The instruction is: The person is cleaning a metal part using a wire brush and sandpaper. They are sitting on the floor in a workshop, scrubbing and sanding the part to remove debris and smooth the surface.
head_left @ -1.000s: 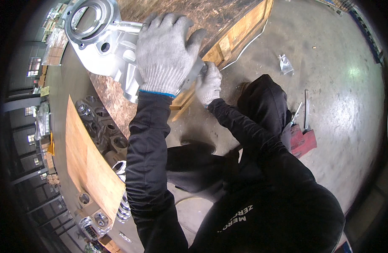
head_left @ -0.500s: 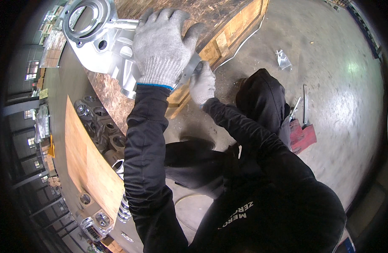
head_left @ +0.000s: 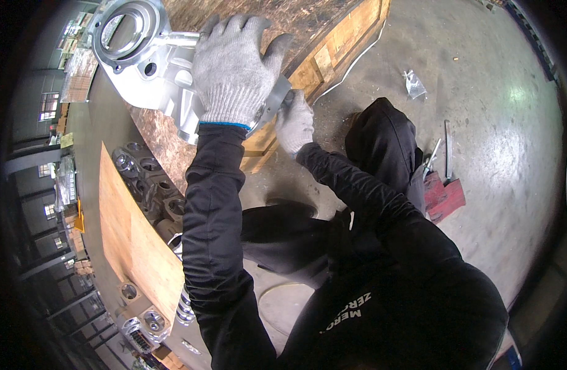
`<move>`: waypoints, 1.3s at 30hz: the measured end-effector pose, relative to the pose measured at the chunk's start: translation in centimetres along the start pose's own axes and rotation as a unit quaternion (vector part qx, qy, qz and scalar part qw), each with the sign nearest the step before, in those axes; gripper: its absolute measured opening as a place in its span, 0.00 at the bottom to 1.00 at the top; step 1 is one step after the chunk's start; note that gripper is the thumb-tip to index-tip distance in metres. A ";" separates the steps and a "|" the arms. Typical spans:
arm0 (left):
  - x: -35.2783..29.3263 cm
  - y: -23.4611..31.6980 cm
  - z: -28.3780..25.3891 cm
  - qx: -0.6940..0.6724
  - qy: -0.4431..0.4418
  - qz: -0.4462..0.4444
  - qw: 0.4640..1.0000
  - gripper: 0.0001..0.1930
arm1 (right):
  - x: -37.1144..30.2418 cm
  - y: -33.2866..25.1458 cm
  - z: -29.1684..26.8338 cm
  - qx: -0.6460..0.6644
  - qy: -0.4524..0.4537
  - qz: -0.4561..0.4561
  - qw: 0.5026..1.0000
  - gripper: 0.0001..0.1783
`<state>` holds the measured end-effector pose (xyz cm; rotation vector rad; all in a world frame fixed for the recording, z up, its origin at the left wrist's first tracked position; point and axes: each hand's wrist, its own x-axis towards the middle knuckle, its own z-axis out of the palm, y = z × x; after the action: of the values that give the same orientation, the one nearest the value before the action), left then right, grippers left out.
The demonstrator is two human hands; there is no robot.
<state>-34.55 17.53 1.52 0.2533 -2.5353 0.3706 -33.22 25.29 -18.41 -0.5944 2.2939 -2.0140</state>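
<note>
The silvery machined metal housing (head_left: 138, 89) sits on the stained top of a wooden crate (head_left: 308, 71), at the upper left of your view. Its bored ring (head_left: 143, 28) points away from you, while a grey curved rim (head_left: 275, 98) at its nearer end shows between your hands, close to the crate's edge. That placing seems to give the heavy-looking part firm support and leave this end within your reach.

Your left hand (head_left: 237, 71), gloved in grey knit, lies back-up over the middle of the housing, open, with the thumb well apart from loosely bent fingers; it likely steadies the part rather than grips it. Your right hand (head_left: 294, 123), gloved too, has its fingers curled at the rim, low beside the crate's side. You can't tell from this angle whether it has hold of the rim or of something hidden.

Below the crate's left edge, dark castings (head_left: 144, 176) lie grouped together, with a plywood sheet (head_left: 135, 231) alongside, perhaps to part them from the paler housings (head_left: 152, 320) beyond. On the floor (head_left: 493, 135) to your right are a clear plastic bag (head_left: 413, 85), a red cloth (head_left: 442, 196) and a slim metal bar (head_left: 448, 148) next to it.
</note>
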 end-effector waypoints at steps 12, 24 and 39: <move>0.0 0.1 -0.2 0.022 -0.003 0.007 1.000 0.26 | -1.0 0.5 -0.4 -0.068 -0.051 -0.015 0.996 0.14; -0.3 0.1 -0.8 0.021 0.006 0.017 1.000 0.21 | -6.9 1.0 -1.3 -0.062 -0.214 -0.183 0.957 0.15; -0.1 0.3 -1.4 -0.008 0.014 0.016 1.000 0.19 | 2.6 1.8 -2.7 0.014 -0.057 -0.013 0.998 0.10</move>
<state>-33.85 18.25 2.55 0.2005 -2.5170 0.3640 -36.84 27.18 -19.09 -0.7218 2.2008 -1.9640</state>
